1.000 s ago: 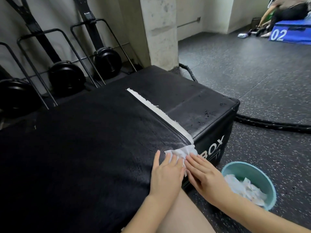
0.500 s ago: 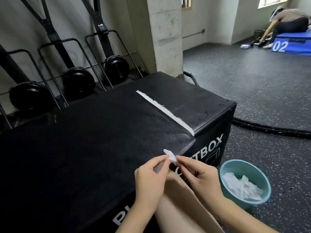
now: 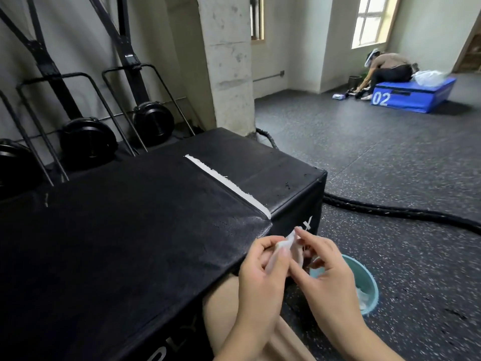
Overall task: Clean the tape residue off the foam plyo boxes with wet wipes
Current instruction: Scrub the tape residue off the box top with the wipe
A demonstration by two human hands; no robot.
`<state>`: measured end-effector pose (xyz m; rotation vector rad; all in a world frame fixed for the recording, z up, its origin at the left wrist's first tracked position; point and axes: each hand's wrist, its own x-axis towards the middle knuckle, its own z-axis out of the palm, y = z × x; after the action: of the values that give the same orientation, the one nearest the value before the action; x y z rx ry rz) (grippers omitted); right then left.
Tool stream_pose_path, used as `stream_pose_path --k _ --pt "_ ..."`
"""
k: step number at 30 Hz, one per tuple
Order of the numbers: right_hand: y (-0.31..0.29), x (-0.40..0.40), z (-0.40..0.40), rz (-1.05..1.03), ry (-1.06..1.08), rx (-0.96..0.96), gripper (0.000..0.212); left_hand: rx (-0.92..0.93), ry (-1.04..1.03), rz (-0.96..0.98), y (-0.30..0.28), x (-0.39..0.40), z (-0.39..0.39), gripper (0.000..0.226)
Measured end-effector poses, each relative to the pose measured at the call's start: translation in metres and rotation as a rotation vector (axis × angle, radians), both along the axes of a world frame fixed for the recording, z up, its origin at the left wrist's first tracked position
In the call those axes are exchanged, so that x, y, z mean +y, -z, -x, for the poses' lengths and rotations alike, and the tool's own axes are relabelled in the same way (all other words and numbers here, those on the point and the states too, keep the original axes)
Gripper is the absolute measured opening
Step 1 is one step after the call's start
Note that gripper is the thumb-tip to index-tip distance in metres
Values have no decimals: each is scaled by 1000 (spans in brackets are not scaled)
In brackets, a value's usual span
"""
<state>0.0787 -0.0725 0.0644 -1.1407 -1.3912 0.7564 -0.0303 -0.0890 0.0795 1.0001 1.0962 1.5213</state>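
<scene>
A black foam plyo box [image 3: 135,230] fills the left and centre. A white strip of tape residue [image 3: 226,185] runs along its top seam to the near edge. Just off the box's near right corner, my left hand [image 3: 263,269] and my right hand [image 3: 325,272] hold a small white wet wipe [image 3: 287,242] between them, each pinching it with fingertips. The wipe is bunched up and partly hidden by my fingers. Both hands are off the box surface.
A teal bucket [image 3: 371,287] with used wipes sits on the floor to the right of my hands. A thick black rope [image 3: 390,208] lies beyond the box. Weight plates [image 3: 88,142] on racks stand at the left wall, by a concrete pillar [image 3: 226,61]. Far right, a person bends over a blue box [image 3: 413,96].
Both hands lifted the wipe off the box's near edge and drew it back toward me, bunching it between the fingertips. My view has tilted up.
</scene>
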Motion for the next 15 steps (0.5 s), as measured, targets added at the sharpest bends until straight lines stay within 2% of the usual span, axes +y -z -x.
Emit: stream_pose_path --k 3,8,11,15 --pt "-3 7 -26 -28 89 -95 44 74 116 -17 -4 8 -17 9" --pt "-10 4 -68 72 112 15 16 188 158 -33 -10 23 -47 24" --pt "-11 -4 -93 124 122 120 16 200 172 6 -5 29 -66 22" --pt "-7 -21 -126 155 86 311 27 228 187 39 0 31 -95 10"
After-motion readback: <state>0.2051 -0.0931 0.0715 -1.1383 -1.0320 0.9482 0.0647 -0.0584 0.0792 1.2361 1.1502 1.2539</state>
